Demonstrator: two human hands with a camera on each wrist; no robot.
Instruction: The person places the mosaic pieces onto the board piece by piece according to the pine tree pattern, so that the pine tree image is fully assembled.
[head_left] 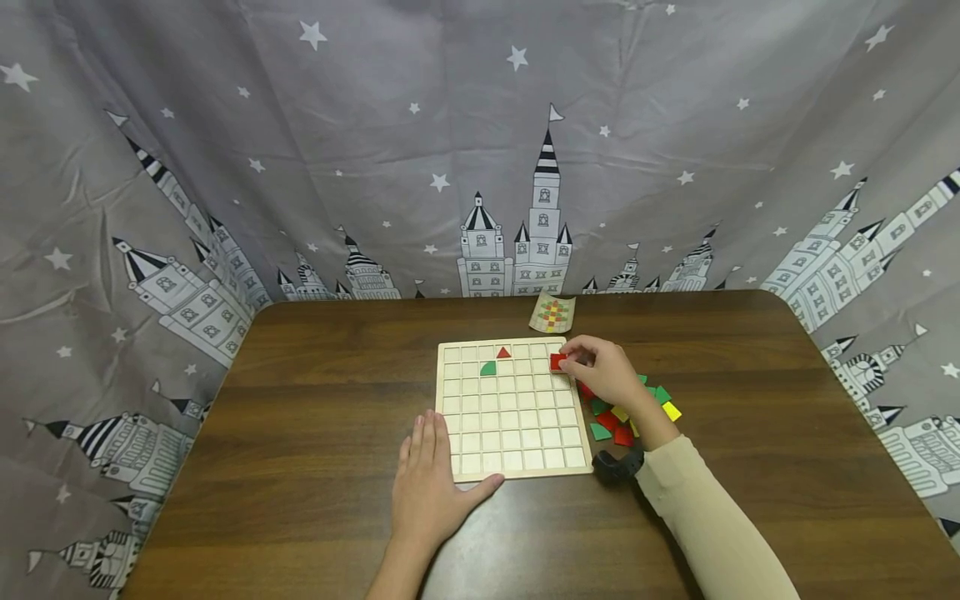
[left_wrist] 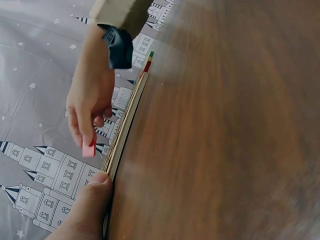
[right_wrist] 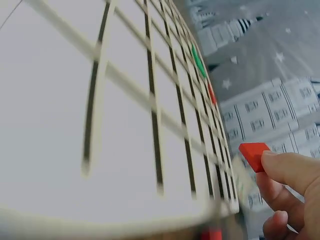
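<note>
While the left hand (head_left: 429,492), fingers straight, touches the board (head_left: 501,437) near left, the right hand (head_left: 606,372) pinches a red tile (right_wrist: 253,154).

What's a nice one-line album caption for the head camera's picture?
Left hand against a gridded board, right hand pinching a red piece near its far right corner, coloured pieces strewn alongside.

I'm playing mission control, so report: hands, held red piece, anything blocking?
Right hand pinches red piece above board. Left hand at board's near-left corner. Nothing visibly blocking.
</note>
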